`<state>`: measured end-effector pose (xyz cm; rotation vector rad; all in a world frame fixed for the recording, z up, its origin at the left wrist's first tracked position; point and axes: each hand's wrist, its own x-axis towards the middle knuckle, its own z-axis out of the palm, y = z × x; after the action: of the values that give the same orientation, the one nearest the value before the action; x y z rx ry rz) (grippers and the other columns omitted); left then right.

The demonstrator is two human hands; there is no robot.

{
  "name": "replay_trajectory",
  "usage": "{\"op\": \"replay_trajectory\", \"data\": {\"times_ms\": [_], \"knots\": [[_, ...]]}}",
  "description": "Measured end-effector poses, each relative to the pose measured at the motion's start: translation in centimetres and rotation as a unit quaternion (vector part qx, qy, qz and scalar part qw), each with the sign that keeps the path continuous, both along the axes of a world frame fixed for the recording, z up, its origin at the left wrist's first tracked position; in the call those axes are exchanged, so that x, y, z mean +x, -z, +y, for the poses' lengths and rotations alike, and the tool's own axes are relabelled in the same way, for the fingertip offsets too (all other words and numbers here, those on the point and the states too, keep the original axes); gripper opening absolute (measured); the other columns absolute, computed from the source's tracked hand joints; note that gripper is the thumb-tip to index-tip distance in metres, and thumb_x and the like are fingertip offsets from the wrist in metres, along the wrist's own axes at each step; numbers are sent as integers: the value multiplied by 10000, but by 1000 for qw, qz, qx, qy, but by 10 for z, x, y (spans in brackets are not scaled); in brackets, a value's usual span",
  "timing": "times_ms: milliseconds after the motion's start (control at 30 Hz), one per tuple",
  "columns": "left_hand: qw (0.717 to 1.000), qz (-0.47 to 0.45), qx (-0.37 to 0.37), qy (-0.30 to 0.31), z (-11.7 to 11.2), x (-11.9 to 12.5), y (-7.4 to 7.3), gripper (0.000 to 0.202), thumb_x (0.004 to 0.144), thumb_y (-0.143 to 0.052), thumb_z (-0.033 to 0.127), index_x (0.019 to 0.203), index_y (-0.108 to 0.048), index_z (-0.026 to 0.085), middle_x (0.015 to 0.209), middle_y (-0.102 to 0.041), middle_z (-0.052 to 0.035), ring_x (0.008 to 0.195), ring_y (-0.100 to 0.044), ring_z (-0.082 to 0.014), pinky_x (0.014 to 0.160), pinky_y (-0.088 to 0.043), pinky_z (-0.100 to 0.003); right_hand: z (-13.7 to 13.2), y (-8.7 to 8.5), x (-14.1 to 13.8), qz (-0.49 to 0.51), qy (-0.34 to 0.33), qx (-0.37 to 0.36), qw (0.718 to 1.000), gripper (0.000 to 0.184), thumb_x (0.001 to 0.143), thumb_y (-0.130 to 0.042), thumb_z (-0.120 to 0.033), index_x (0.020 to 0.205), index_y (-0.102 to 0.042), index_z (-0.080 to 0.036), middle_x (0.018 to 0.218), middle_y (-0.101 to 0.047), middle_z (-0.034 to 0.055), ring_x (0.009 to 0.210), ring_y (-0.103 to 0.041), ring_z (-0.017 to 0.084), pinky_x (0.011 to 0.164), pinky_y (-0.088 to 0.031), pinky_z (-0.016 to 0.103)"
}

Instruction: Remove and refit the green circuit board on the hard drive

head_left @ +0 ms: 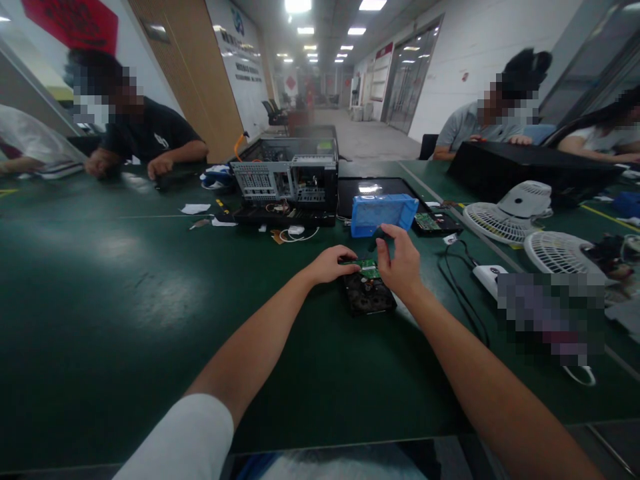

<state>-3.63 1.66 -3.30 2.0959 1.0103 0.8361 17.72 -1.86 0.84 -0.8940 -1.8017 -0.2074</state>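
A black hard drive [370,299] lies on the green table in front of me, with a green circuit board [369,269] showing at its far end. My left hand [331,265] grips the drive's far left edge, thumb on the board. Just above the far right part of the drive, my right hand [401,263] pinches a short dark stick-like object [376,239]; its lower end and exact kind are hard to make out. Right behind the hands stands a blue plastic bin [384,215], tipped on its side.
An opened computer case [285,177] stands beyond my left hand, with a white cable [300,237] before it. A second board [434,223] and a dark flat panel [370,189] lie behind. White fans [523,207], a power strip [493,279] and cables are at right. Co-workers sit opposite.
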Motion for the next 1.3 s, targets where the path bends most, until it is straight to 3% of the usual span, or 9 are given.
{"op": "replay_trajectory", "data": {"times_ms": [200, 500, 767, 967, 1133, 1300], "knots": [[1000, 0, -3, -3, -1, 0, -1, 399, 804, -774, 433, 1117, -721, 192, 1161, -688, -81, 1069, -644, -230, 941, -515, -361, -2, 1, -5, 8, 32, 17, 999, 317, 936, -639, -303, 1236, -586, -216, 1121, -643, 123, 1085, -613, 272, 946, -532, 470], [1000, -3, -4, -4, 0, 0, 0, 402, 800, -777, 437, 1116, -724, 194, 1155, -691, -79, 1075, -643, -230, 955, -516, -367, -2, 5, -4, -2, 17, 32, 999, 372, 964, -570, -237, 1329, -509, -210, 1262, -622, 150, 1227, -584, 274, 1031, -497, 491], [1000, -2, -7, -3, -1, 0, -2, 392, 803, -772, 424, 1115, -725, 192, 1157, -693, -81, 1076, -643, -230, 952, -515, -366, 0, 6, -1, 13, 51, 66, 996, 340, 914, -668, -282, 1227, -556, -211, 1130, -626, 126, 1085, -609, 268, 934, -533, 465], [1000, -8, -4, -4, 0, 0, 0, 411, 793, -780, 436, 1113, -721, 185, 1143, -695, -80, 1053, -648, -223, 936, -518, -357, -7, 2, -4, 5, 39, 41, 998, 352, 926, -609, -239, 1272, -554, -197, 1135, -596, 133, 1092, -592, 268, 935, -536, 471], [1000, -2, -3, -1, -1, 0, -1, 423, 794, -772, 454, 1118, -722, 187, 1137, -695, -82, 1052, -648, -229, 936, -518, -364, -5, 4, -5, 20, 17, 32, 999, 342, 939, -582, -233, 1272, -505, -217, 1260, -594, 153, 1200, -579, 282, 982, -521, 504], [1000, 0, -8, -5, -2, 0, -3, 401, 795, -774, 425, 1119, -723, 195, 1154, -691, -79, 1070, -643, -230, 945, -519, -368, -6, 7, -5, 53, 16, -9, 998, 314, 943, -610, -303, 1228, -509, -221, 1237, -596, 141, 1113, -616, 267, 852, -580, 448]]}}
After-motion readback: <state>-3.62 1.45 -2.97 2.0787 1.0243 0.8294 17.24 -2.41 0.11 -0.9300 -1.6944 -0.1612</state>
